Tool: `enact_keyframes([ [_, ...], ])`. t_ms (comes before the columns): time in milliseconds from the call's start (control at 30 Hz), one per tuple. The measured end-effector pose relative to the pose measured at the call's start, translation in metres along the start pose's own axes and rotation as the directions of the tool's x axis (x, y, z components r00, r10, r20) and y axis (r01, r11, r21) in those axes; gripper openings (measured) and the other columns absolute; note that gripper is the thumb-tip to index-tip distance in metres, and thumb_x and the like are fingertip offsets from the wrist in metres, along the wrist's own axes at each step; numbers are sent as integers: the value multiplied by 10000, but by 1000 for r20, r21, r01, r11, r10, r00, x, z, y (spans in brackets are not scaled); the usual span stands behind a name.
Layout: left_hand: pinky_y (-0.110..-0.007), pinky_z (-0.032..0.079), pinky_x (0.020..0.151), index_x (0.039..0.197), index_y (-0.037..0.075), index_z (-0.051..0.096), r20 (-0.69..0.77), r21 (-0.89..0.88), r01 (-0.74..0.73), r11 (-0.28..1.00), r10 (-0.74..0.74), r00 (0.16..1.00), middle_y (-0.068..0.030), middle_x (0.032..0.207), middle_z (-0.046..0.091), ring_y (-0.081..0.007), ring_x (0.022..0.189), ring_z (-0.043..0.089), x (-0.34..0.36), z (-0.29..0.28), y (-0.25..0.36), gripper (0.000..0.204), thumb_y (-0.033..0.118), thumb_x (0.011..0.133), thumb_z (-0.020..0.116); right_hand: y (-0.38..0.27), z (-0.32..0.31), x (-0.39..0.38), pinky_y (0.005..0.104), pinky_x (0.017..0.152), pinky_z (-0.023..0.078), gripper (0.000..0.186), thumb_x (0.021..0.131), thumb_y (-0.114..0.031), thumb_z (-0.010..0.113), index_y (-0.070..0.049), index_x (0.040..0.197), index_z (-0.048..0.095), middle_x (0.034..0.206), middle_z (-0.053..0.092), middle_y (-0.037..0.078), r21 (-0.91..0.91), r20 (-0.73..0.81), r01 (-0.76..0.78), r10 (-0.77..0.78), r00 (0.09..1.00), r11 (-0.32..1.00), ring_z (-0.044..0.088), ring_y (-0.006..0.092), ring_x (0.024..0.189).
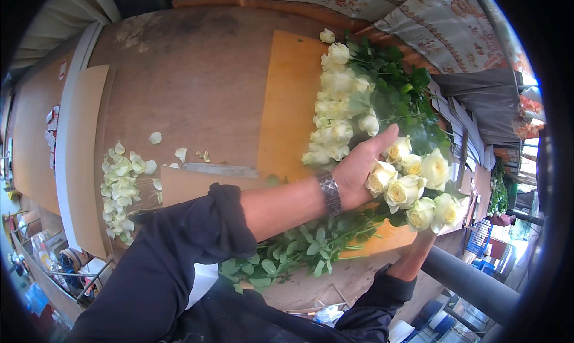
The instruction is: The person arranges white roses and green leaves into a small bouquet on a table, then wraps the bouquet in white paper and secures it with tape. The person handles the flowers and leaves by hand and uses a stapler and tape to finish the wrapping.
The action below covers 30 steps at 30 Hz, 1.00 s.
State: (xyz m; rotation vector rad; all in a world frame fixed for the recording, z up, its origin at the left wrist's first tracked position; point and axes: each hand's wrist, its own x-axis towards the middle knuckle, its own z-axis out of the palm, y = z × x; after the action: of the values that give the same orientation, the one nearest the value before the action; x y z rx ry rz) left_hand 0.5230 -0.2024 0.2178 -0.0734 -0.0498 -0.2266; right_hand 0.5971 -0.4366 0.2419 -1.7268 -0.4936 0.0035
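Observation:
A bunch of creamy white roses (pixel 412 187) is held up at the right, over the table. My left hand (pixel 357 171), with a dark band at the wrist, cups the bunch's left side. Its thumb points up and its other fingers are partly hidden behind the blooms. My right forearm (pixel 418 256) rises from below to the underside of the bunch, and the blooms hide most of that hand. More white roses (pixel 335 83) lie in a row beyond my left hand, their leafy stems (pixel 406 86) pointing right. Cut green stems (pixel 299 247) lie under my left forearm.
An orange board (pixel 290 98) lies under the roses on the brown table (pixel 179 74). Loose white petals (pixel 122 184) are heaped at the left beside a cardboard strip (pixel 86 158). A dark grey pipe (pixel 472 277) is at lower right, and a patterned curtain (pixel 442 26) hangs behind.

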Motion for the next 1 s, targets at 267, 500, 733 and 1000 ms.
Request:
enact_keyframes([
  [267,-412,564,998,1259,69,593,-125,-7,-24,1000,23,992,-98,1225,691,-227,1112,692,0,-1,-2,422,449,1078,553,17,18,-16,365,996,502,552,952,-384,734,-21,1338,580,1297,603,116,-376,7,313,-335,942,872,610,237,1164],
  [500,-404,580,960,1248,82,608,-99,-29,18,999,-21,995,-89,1206,700,-220,1062,707,0,-7,-3,370,405,1068,584,16,26,-22,423,969,510,368,827,-199,762,-20,1140,690,1150,669,135,-527,135,449,-451,882,722,636,306,1085],
  [733,-404,543,1046,1436,85,517,-158,102,-14,995,30,987,-96,1326,647,-209,1186,663,0,-12,-4,436,255,1044,603,18,15,-20,466,1038,476,457,847,-270,704,4,1212,686,1215,683,171,-633,174,414,-401,899,654,619,337,1179],
  [1000,-426,504,1096,1583,91,355,-136,215,89,973,-60,989,-113,1444,564,-236,1308,584,-4,-17,2,653,103,977,596,41,-3,-23,458,1092,456,520,960,-302,627,-1,1380,572,1329,617,159,-635,150,313,-285,947,706,587,319,1263],
])
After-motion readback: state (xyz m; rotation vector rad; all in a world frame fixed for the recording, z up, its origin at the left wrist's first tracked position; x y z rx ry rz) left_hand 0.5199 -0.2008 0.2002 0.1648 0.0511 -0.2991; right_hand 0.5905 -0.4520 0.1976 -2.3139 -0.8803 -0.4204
